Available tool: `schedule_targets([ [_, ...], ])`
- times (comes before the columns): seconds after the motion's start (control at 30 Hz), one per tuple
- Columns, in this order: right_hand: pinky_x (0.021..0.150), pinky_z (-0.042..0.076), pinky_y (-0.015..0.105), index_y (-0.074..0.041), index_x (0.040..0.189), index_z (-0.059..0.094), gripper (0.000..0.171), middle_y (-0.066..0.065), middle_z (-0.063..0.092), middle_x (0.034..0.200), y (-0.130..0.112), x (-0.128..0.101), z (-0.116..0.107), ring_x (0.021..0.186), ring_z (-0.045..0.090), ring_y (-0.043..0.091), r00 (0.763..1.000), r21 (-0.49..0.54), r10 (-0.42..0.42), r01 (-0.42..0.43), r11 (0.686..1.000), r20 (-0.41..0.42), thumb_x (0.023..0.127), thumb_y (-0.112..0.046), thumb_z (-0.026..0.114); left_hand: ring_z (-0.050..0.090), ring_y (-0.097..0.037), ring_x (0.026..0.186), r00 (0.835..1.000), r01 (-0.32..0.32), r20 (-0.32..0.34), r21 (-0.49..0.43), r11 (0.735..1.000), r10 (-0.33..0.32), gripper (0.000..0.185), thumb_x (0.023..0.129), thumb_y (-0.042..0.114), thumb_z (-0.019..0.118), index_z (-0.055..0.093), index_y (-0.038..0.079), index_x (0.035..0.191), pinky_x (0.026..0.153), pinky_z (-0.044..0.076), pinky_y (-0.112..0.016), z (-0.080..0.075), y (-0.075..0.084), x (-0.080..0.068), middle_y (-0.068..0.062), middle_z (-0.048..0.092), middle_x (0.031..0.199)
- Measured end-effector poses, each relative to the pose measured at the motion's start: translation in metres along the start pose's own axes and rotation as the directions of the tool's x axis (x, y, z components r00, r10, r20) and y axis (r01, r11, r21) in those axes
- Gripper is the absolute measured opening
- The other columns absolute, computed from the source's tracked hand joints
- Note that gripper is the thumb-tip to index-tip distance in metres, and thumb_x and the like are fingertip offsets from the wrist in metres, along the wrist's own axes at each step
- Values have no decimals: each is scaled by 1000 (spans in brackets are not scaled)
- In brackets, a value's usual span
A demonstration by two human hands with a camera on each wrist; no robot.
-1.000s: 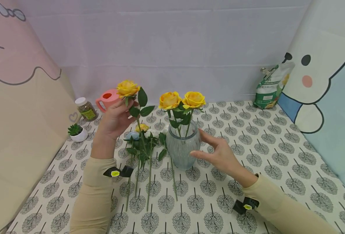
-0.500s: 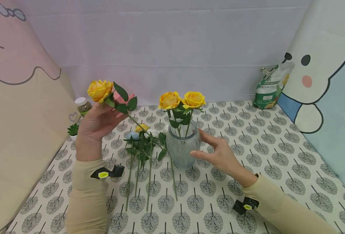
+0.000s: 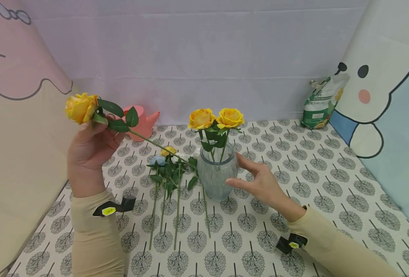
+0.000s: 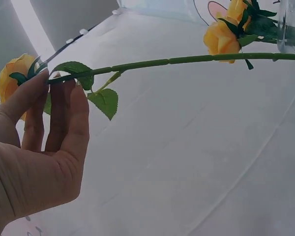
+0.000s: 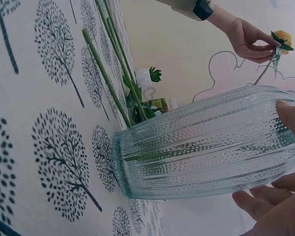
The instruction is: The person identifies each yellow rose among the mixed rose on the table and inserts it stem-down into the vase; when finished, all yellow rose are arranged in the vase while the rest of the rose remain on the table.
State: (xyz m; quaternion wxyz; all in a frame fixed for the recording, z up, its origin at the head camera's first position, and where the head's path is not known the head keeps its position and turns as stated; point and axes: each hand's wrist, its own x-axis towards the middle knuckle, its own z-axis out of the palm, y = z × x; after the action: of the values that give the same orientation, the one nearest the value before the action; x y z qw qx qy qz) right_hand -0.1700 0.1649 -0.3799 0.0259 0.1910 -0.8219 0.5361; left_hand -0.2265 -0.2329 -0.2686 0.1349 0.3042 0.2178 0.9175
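Your L hand (image 3: 90, 151) is raised, fingers narrowed to a pinch on a yellow rose (image 3: 81, 108), holding it by the stem (image 3: 152, 142) just under the bloom. Bloom's at the L fingertips, tipped off to their left, w/ green leaves just right of them; stem slants down-right from them toward the vase (image 3: 215, 181), tip hard to make out.

Your R hand (image 3: 263, 184) grips that clear ribbed vase from its right side: thumb on the near face, other fingers round the back, held apart by the glass. Vase is upright on the tree-print tabletop (image 3: 315, 231), just left of the R fingers. Two more yellow roses, one (image 3: 201, 118) left & one (image 3: 230, 117) right, stand in it, up-left of those fingers.

Btwn your two hands, left of the vase, loose flowers lie flat: a yellow bloom (image 3: 168, 151), a blue bloom (image 3: 157, 160), some white, stems twd you. Pink watering can (image 3: 143, 125) is just right of L fingers, farther back. Green/wht bag (image 3: 321, 104) is well off, back-right of R fingers. R wrist cam also gets a potted plant (image 5: 144, 77) & part of a jar (image 5: 160, 104), across the vase from R fingers.
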Motion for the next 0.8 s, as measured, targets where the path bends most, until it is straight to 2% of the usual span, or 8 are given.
schedule_targets([
  [0.1,115,29,53,-1,152,36,87,15,45,149,0,0,0,137,45,32,1000,-2,2,-2,1000,1,84,-27,83,70,-41,89,997,-76,-20,-90,993,74,27,89,-23,50,61,-9,110,90,56,-51,2,4,-2,-27,70,98],
  [0.17,115,29,52,-1,152,36,88,14,45,149,-1,0,0,137,45,31,1000,-1,4,-4,1000,1,83,-28,83,70,-44,88,990,-140,-43,-162,977,134,25,87,-25,53,61,-11,107,91,55,-53,4,7,-4,-30,69,96],
  [0.3,115,30,52,-2,152,36,88,13,45,150,-2,-1,0,137,46,31,1000,5,5,-5,1000,-1,83,-28,84,69,-48,84,965,-257,-125,-264,930,231,21,84,-28,58,62,-15,100,85,55,-55,9,8,-5,-34,67,91],
  [0.47,115,30,52,-3,152,37,85,13,45,149,-1,-1,-1,137,45,32,1000,9,5,-5,1000,-1,84,-26,83,68,-51,80,933,-353,-198,-333,874,301,24,80,-31,61,64,-16,98,79,54,-61,18,0,-2,-37,66,88],
  [0.63,115,29,51,-2,151,37,85,13,45,150,0,-1,0,137,45,31,1000,16,-3,3,1000,0,84,-25,83,68,-51,78,904,-422,-233,-343,839,359,25,77,-31,63,64,-15,97,74,55,-60,27,-10,1,-35,66,88],
  [0.8,115,30,49,-3,151,37,87,12,45,149,-2,-1,-1,136,46,28,1000,16,-10,10,1000,-1,82,-26,84,68,-44,78,872,-475,-255,-237,848,417,27,75,-31,66,63,-13,96,75,58,-54,35,-25,5,-29,65,87],
])
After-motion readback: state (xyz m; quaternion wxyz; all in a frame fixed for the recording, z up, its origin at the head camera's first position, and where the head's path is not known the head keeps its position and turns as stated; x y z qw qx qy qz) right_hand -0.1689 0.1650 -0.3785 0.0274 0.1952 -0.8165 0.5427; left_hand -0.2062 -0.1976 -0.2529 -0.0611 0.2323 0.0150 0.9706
